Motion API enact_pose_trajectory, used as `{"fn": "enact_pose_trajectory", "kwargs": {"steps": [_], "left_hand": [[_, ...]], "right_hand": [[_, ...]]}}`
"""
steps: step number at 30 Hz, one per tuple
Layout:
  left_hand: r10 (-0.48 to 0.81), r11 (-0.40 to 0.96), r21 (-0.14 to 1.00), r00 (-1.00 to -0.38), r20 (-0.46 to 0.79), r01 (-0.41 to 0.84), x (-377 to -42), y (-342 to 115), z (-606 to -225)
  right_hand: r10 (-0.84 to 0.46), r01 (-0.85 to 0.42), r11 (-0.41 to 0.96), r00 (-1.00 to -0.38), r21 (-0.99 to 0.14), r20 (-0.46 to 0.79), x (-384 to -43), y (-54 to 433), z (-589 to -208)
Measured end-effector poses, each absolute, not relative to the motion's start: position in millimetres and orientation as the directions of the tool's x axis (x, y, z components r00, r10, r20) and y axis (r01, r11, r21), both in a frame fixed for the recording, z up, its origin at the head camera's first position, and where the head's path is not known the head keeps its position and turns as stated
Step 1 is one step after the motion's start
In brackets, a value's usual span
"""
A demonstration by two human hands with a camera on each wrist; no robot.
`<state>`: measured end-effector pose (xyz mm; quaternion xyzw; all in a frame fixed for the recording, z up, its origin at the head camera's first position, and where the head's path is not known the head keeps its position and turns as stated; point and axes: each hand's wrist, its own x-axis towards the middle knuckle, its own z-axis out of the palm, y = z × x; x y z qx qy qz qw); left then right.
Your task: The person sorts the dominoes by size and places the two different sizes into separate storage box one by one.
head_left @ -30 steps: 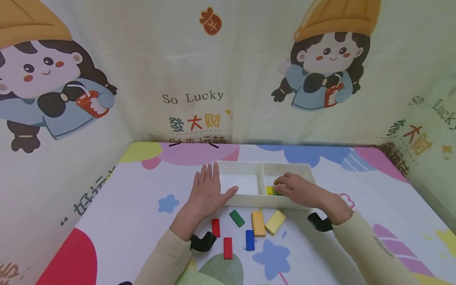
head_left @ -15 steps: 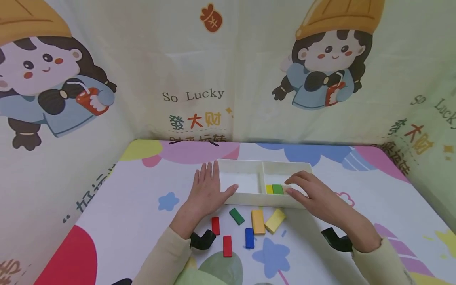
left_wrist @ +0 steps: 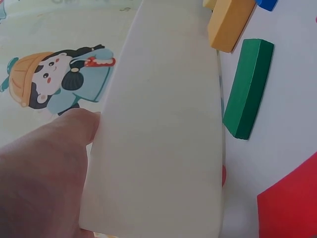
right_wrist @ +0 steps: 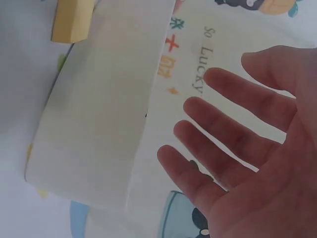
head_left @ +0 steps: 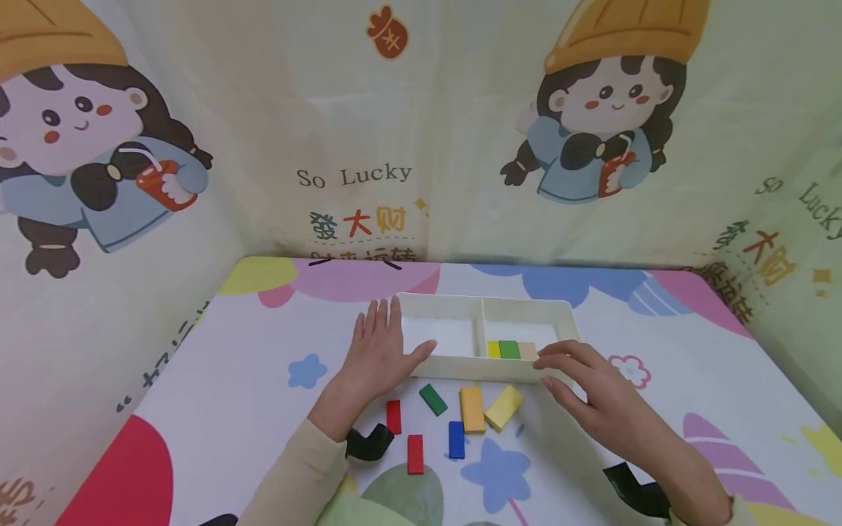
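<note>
Fingers straight, the left hand [head_left: 376, 358] touches the left end of a white, rectangular, divided box [head_left: 460, 367] near the far edge of the patterned tabletop [head_left: 263, 365]. The right hand [head_left: 601, 391], fingers loosely spread, holds nothing at the box's near right corner, just right of a beige rectangular block [head_left: 527, 351] inside. The cream backdrop [head_left: 473, 146] reads "So Lucky" and "發大财".

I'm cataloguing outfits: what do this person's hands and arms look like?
The left hand and right hand wear no gloves. The left sleeve is cream; only a pale edge of the right sleeve shows. A black curved piece sits at each wrist.
</note>
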<state>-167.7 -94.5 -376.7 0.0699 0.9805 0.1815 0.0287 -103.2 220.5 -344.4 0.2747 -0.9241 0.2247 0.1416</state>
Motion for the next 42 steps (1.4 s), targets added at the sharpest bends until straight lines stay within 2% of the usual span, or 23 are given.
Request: {"fn": "enact_pose_trajectory", "kwargs": {"steps": [15,22,28,33,36,42], "left_hand": [[0.155,0.920,0.367,-0.988,-0.020,0.137,-169.3,-96.2,-376.2],[0.170,0.913,0.380,-0.985,-0.023,0.149,-169.0,-94.9,-375.6],[0.166,0.917,0.372,-0.986,-0.026,0.144,-169.2,-94.5,-376.7],[0.170,0.914,0.378,-0.985,-0.029,0.146,-169.3,-94.1,-377.9],[0.174,0.913,0.380,-0.984,-0.027,0.151,-169.6,-93.9,-378.7],[0.164,0.917,0.372,-0.986,-0.026,0.143,-169.5,-94.5,-378.9]], "right_hand": [[-0.495,-0.612,0.734,-0.780,-0.297,0.383,-104.9,210.8,-355.9],[-0.528,-0.589,0.742,-0.808,-0.321,0.262,-104.1,204.5,-365.5],[-0.546,-0.596,0.737,-0.803,-0.318,0.239,-103.2,197.8,-377.7],[-0.522,-0.535,0.768,-0.841,-0.351,0.139,-102.4,191.8,-385.4],[-0.520,-0.519,0.788,-0.849,-0.331,0.093,-101.6,187.1,-389.1],[-0.524,-0.526,0.809,-0.848,-0.263,0.084,-100.4,180.1,-392.9]]}}
